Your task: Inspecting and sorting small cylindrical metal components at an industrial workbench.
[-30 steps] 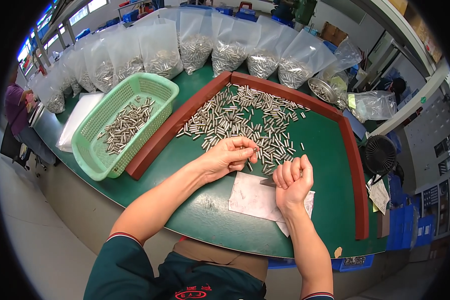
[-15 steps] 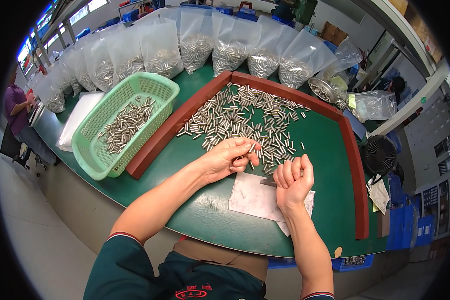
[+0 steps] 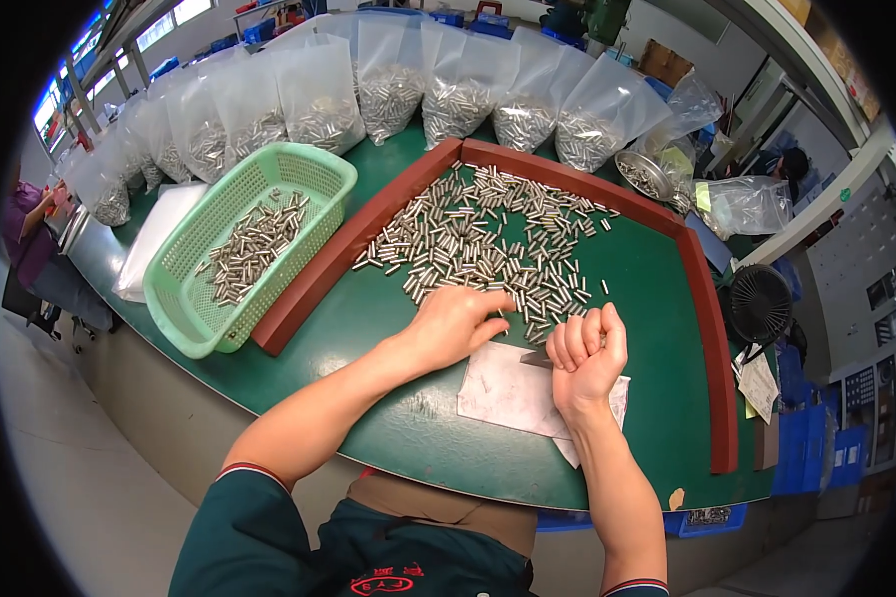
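Many short silver metal pins [image 3: 458, 234] lie in a loose pile on the green tabletop. At the pile's near edge, my left hand [image 3: 453, 323] is palm down with thumb and forefinger curled round a small metal pin; its other fingers are mostly hidden. Closed in a fist, my right hand [image 3: 589, 358] grips a tool with a flat metal blade [image 3: 535, 359] pointing left. The tool's handle is hidden in my palm, so its exact kind does not show. Beneath both hands is a stained whitish sheet [image 3: 503, 393].
Dark red bars [image 3: 319, 264] fence the pile on the left, back and right. Left of them stands a green plastic basket [image 3: 184, 323] holding more pins. Clear bags [image 3: 453, 75] of pins line the back. A black fan [image 3: 760, 303] is at right; a person [image 3: 40, 234] stands far left.
My left hand has turned from palm up to palm down, and its fingers have come down at the pile's near edge. My right hand has barely moved, still gripping the bladed tool.
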The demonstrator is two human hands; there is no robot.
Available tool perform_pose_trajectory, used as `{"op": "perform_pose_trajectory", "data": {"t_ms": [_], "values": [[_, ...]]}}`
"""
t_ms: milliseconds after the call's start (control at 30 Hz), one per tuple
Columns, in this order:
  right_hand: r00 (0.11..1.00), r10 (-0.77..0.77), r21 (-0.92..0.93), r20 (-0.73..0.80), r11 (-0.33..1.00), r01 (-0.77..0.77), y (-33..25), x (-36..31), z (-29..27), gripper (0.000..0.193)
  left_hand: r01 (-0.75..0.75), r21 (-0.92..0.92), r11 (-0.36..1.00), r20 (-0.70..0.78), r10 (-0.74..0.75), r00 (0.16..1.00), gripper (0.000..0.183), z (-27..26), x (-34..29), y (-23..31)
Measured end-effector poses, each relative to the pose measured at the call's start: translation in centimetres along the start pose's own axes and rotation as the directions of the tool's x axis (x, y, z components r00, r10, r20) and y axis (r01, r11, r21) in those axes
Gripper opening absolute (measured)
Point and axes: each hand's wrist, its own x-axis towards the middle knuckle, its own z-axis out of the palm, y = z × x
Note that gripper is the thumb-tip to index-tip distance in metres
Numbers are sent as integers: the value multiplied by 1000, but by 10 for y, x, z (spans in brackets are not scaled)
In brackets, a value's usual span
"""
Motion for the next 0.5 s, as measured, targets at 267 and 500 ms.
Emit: {"op": "perform_pose_trajectory", "data": {"t_ms": [267,500], "values": [[1000,4,-16,-23,1000,-5,0,0,1,44,74,-197,978,118,-51,992,10,-1,3,4],[1000,6,-14,-23,1000,-6,0,0,1,43,498,-855,-146,519,-224,825,8,-13,5,1]]}}
